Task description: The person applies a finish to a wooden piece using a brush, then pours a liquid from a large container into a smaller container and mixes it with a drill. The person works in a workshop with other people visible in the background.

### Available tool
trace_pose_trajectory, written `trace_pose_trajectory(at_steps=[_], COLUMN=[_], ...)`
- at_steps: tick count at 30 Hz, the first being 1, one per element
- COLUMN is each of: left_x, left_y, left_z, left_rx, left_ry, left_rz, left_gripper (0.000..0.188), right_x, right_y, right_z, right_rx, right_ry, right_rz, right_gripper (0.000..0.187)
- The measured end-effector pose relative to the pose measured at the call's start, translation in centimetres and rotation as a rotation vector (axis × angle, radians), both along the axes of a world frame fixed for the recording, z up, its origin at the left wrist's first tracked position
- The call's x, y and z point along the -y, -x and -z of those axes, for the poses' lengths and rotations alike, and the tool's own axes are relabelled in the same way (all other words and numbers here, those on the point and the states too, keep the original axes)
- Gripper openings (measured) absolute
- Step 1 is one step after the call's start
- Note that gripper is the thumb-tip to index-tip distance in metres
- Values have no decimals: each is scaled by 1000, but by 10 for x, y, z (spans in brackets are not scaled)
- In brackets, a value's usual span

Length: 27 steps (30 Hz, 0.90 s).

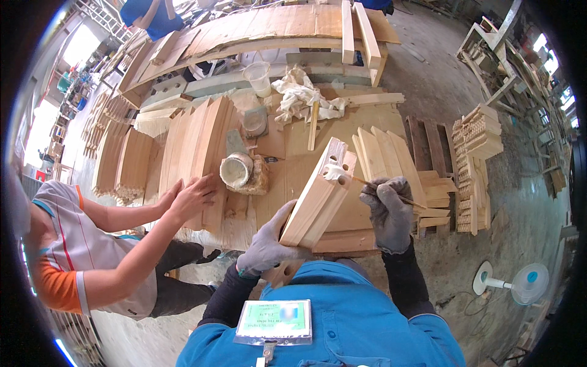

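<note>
The left hand [267,244], in a grey glove, is gripping the wooden pieces [319,199] near their lower end, its grip closing around their side. They are tilting above the near edge of the cardboard-covered bench [293,165], probably so that the drilled end is facing up within reach of the other hand. The right hand [390,214], also gloved, is pinching a thin stick [417,203] between thumb and fingers, its tip pointing toward the white paste [334,172] on that end; holding it lightly like this presumably is giving fine control. An open pot [236,170] with white residue is standing on the bench to the left, seemingly for easy reach, and a crumpled cloth [306,104] is lying farther back.

The left palm and some fingers are hiding behind the wood. A holed wooden end [282,273] is showing below that hand; whether it is belonging to the same pieces is perhaps impossible to tell here. The stick's tip is looking too fine to judge for contact.
</note>
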State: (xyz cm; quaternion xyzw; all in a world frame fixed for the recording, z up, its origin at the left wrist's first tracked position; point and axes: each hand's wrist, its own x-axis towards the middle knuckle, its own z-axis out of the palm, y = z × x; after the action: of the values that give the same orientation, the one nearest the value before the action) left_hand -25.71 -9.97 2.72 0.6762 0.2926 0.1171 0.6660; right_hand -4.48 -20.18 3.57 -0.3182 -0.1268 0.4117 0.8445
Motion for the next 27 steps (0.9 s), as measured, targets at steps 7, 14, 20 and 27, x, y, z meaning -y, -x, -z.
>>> trace_pose_trajectory(at_steps=[7,14,20,27], left_x=[2,4,5,5], left_y=[0,3,9,5], left_z=[-9,-9,0,-9], left_rx=[-64,-62,7,-57], left_ry=[-7,-13,-1,-19], left_rz=[-33,-28,-49,-28], left_gripper=[94,95,95,98], right_x=[-6,-23,-20,-39], right_y=[6,-7,-29,-34], right_z=[0,5,-50,-109], right_rx=[165,218,405,1105], right_ry=[17,19,64,238], right_rz=[49,172,72,-278], right_gripper=[7,8,3,13])
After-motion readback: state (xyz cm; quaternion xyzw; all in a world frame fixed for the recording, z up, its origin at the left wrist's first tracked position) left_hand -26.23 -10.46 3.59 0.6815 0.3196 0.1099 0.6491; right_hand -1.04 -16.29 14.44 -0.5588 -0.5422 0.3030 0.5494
